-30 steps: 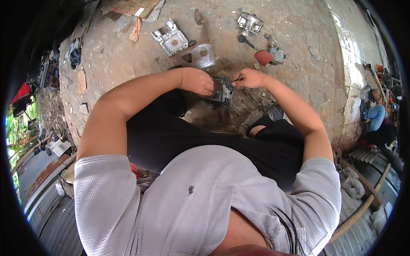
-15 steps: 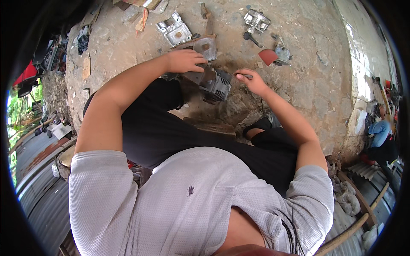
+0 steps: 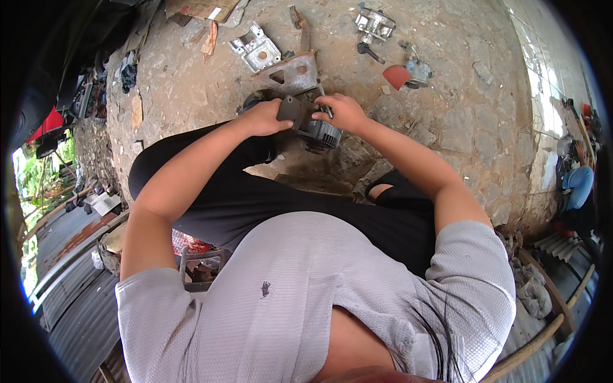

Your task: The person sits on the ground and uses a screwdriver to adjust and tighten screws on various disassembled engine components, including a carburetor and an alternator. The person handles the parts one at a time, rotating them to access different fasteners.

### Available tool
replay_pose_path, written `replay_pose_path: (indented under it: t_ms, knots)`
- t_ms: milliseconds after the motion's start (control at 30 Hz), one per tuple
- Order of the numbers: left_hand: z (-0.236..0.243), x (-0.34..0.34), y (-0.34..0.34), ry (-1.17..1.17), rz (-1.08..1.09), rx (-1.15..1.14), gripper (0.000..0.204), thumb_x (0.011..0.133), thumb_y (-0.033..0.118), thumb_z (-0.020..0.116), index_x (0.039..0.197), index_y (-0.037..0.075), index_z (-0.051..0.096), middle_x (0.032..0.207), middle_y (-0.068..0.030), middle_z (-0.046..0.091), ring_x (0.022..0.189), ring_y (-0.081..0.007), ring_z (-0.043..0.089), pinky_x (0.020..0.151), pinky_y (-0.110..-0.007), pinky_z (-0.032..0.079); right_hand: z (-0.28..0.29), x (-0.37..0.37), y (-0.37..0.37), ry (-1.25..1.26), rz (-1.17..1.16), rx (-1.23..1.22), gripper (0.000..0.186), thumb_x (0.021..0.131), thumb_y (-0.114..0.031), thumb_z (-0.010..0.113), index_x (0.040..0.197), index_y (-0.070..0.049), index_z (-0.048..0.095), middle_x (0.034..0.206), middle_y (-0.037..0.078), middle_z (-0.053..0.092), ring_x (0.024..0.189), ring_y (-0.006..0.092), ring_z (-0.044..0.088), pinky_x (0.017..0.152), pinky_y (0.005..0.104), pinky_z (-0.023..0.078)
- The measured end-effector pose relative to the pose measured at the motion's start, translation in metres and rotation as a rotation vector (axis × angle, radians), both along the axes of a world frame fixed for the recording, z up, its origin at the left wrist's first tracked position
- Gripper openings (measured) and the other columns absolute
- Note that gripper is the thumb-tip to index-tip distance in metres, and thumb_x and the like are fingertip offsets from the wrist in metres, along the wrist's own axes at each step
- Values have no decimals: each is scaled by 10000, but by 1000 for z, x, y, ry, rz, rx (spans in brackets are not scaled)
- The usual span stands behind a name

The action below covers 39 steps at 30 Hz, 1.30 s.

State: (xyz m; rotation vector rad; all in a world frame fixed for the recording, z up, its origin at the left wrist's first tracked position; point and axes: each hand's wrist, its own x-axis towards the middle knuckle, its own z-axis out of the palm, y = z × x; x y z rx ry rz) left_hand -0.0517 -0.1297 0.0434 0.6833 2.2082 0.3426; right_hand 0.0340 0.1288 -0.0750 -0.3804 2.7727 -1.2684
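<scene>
Between my knees stands a grey vented metal housing that looks like an alternator (image 3: 323,133). My left hand (image 3: 262,119) grips the edge of a dark flat metal bracket (image 3: 290,110) at its left side, thumb toward me. Over the top right of the alternator, my right hand (image 3: 345,115) is closed round a short dark rod-like piece (image 3: 327,111), too small to name surely. Just beyond both hands lies a rusty metal plate (image 3: 294,74) with a triangular hole and a longer arm reaching away from me. Part of the alternator is hidden by my fingers.
A silver cast-metal part (image 3: 257,48) lies on the stone floor beyond the plate. Farther right are another silver casting (image 3: 375,25), a red curved piece (image 3: 396,77) and a small metal part (image 3: 418,72). Another person in blue (image 3: 578,182) is at the far right.
My left hand has come nearer and taken hold of the dark bracket. My right hand has moved left onto the alternator with the rod-like piece. The rusty plate shows more fully.
</scene>
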Motion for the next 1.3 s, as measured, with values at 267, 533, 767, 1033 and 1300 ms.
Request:
replay_pose_path:
  t_ms: [267,533,767,1033,1300]
  knots:
    - [-21,-10,-1,220,61,29,473,998,332,654,1254,-60,587,1209,-304,669,1167,-474,629,995,-534,500,-17,-17,21,116,33,109,344,930,-476,727,1042,-151,746,931,79,753,949,305,710,826,447,536]
    - [-13,-50,54,363,-105,94,399,985,323,645,1219,0,646,1248,-246,678,1161,-428,651,1001,-516,520,3,-29,13,40,-61,143,414,924,-556,694,968,-149,755,860,99,753,874,311,729,805,461,534]
    - [-17,-75,80,329,-138,73,470,958,355,669,1258,-6,645,1264,-250,676,1212,-408,632,1040,-497,509,8,-43,31,61,-32,336,383,927,-528,689,959,-155,764,815,99,747,839,307,732,777,452,531]
    - [-40,-93,111,289,-101,185,699,913,397,758,1424,-9,508,1259,-280,666,1204,-448,626,1019,-500,511,-2,-62,66,-35,-65,409,385,980,-523,621,1057,-176,769,897,95,767,910,317,734,814,470,531]
    - [-44,-120,138,269,-405,162,918,791,364,892,1544,154,411,1299,-254,632,1236,-440,611,1030,-499,508,-7,-55,77,-143,-167,416,455,999,-590,578,1166,-217,780,1048,96,783,992,323,734,830,477,544]
